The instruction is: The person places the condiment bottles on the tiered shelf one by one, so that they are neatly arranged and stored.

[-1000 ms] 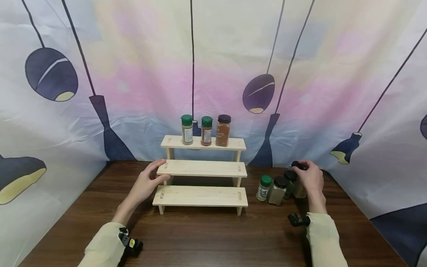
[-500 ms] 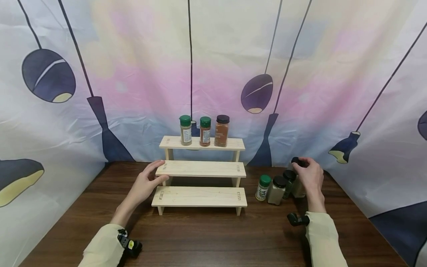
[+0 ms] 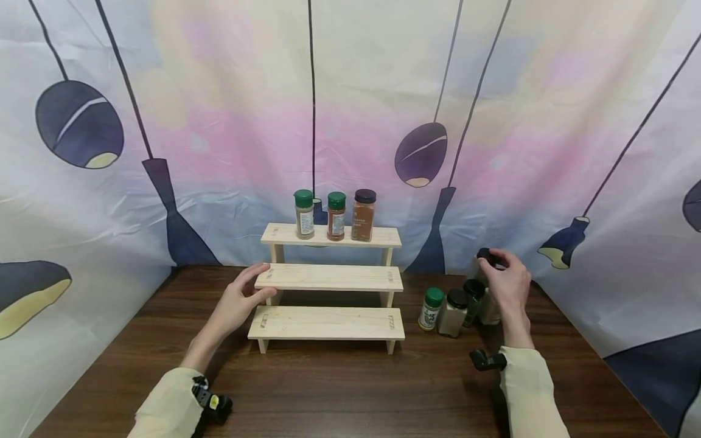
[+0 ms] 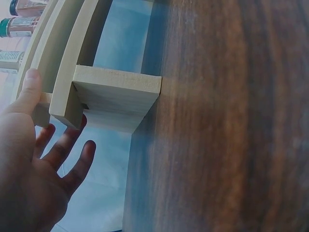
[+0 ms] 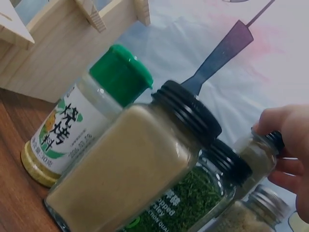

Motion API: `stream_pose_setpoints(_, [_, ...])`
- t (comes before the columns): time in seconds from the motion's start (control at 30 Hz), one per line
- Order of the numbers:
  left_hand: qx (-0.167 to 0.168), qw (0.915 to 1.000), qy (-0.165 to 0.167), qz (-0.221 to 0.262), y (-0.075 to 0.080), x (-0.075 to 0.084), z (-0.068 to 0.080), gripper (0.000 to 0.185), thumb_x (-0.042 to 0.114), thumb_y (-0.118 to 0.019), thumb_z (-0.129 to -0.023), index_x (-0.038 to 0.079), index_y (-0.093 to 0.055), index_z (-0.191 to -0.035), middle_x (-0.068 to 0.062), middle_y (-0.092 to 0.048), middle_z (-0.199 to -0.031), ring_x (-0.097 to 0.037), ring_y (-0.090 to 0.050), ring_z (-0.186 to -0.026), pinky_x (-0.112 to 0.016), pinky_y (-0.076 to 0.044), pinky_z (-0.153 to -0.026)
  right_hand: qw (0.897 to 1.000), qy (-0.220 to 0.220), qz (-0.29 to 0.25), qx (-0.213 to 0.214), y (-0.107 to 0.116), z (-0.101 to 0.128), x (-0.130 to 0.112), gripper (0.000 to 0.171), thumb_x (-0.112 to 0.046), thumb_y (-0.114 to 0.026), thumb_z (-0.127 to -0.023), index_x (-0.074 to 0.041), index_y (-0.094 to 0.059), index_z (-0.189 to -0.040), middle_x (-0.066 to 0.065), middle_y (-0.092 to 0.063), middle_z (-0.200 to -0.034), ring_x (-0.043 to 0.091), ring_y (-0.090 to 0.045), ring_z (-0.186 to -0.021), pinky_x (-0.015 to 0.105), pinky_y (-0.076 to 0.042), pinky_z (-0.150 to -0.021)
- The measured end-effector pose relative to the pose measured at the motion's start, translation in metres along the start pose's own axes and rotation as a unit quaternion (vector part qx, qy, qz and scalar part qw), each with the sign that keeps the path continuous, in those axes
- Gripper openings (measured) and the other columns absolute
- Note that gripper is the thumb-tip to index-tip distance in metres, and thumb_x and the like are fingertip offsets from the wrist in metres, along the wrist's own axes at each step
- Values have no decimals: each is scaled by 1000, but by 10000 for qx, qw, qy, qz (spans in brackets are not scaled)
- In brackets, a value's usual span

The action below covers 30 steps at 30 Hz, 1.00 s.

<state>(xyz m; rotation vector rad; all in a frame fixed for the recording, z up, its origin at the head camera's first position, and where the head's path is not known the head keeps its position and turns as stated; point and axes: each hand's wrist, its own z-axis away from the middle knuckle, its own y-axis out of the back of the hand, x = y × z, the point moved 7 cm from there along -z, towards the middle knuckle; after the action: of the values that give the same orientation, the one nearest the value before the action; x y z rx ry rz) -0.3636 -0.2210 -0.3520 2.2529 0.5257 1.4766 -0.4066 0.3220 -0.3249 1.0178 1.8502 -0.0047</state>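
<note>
A black-capped spice jar [image 3: 487,263], clear glass with pale contents, is pinched at its lid and held upright just above the far right of a cluster of jars. A three-tier pale wooden rack [image 3: 328,277] stands at centre, its middle step's left end under touch.

Left hand [image 4: 34,164]: seen from the wrist, palm open, fingers [image 4: 79,162] straight and spread; thumb laid along the edge of the pale stepped wooden rack [image 4: 104,96], fingers reaching beneath the end of one step.

Rack: light unfinished wood, square-cut end and leg showing, standing on the worktop.

Dark brown wood-grain worktop [image 4: 231,125]: fills the right half of the view.

Spice jars at the top left corner, only partly in frame: one green-capped jar [image 4: 19,26], one with a darker cap [image 4: 21,6], and a third of which only the label shows [image 4: 10,59].

Pale blue backdrop cloth [image 4: 125,43]: visible through the gaps in the rack.
</note>
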Motion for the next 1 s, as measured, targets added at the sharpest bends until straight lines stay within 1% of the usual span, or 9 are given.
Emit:
stream_pose_setpoints(0.17, [-14, 10000, 45, 5, 0, 0, 1, 61, 22, -68, -96, 4, -43, -150, -23, -32, -157, -6, -58, -89, -24, -50, -72, 9995, 20, -293, 111, 1, 0, -7, 38, -30, -72, -91, -10, -70, -123, 16, -70, -121, 30, -64, -112, 19, -42, -78])
stream_pose_setpoints(0.2, [-10, 10000, 51, 5, 0, 0, 1, 61, 22, -68, -96, 4, -43, -150, -23, -32, -157, -6, -59, -89, -24, -50, -73, 9993, 11, -367, 117, 1, 0, -8, 37, -30, -72, -91, -10, -71, -123, 15, -71, -121, 28, -64, -110, 16, -42, -76])
stream_pose_setpoints(0.27, [-3, 10000, 57, 0, 0, 1, 1, 61, 22, -68, -96, 4, -43, -150, -23, -32, -157, -6, -59, -90, -23, -51, -73, 9988, 3, -464, 120, 1, 0, -10, 37, -30, -73, -90, -11, -71, -122, 14, -71, -120, 17, -66, -102, 9, -42, -70])
stream_pose_setpoints(0.33, [1, 10000, 53, -2, 1, 1, 1, 61, 22, -68, -96, 3, -43, -150, -23, -32, -157, -5, -59, -90, -23, -51, -73, 9984, 54, -550, 118, 0, 0, -13, 37, -30, -74, -90, -11, -71, -121, 14, -71, -119, 5, -65, -90, 7, -43, -64])
stream_pose_setpoints(0.4, [2, 10000, 44, -7, 1, 2, 1, 62, 21, -68, -96, 3, -43, -150, -23, -32, -157, -5, -59, -89, -23, -51, -73, 9980, 120, -614, 91, -1, 0, -15, 36, -30, -74, -90, -11, -71, -121, 15, -72, -118, -7, -59, -78, 7, -44, -60])
stream_pose_setpoints(0.47, [-3, 10000, 29, -16, 0, 2, 1, 61, 21, -68, -96, 3, -43, -149, -23, -32, -157, -4, -59, -89, -23, -51, -73, 9975, 189, -679, 41, -3, 0, -18, 36, -29, -74, -90, -11, -71, -121, 16, -71, -118, -13, -56, -72, 7, -45, -58])
stream_pose_setpoints(0.57, [1, 10000, 5, -29, 0, 3, 1, 61, 21, -68, -96, 2, -43, -149, -24, -33, -156, -4, -58, -88, -23, -50, -72, 9969, 263, -746, 17, -4, 1, -22, 36, -27, -74, -90, -10, -71, -121, 16, -72, -117, -13, -56, -75, 8, -46, -58])
stream_pose_setpoints(0.7, [38, 10000, -32, -47, 0, 5, 0, 61, 20, -68, -96, 2, -44, -148, -25, -33, -156, -5, -58, -87, -23, -50, -72, 9963, 367, -766, 112, -4, 2, -28, 35, -28, -75, -89, -12, -72, -120, 14, -72, -117, -11, -56, -86, 7, -45, -63])
stream_pose_setpoints(1.0, [36, 10000, -40, -15, 0, 3, 0, 61, 20, -68, -96, 1, -44, -149, -24, -33, -156, -3, -58, -86, -23, -50, -71, 9875, 775, -1339, 304, -4, 7, -50, 32, -22, -78, -88, -11, -74, -117, 15, -72, -116, -10, -60, -82, 6, -46, -70])
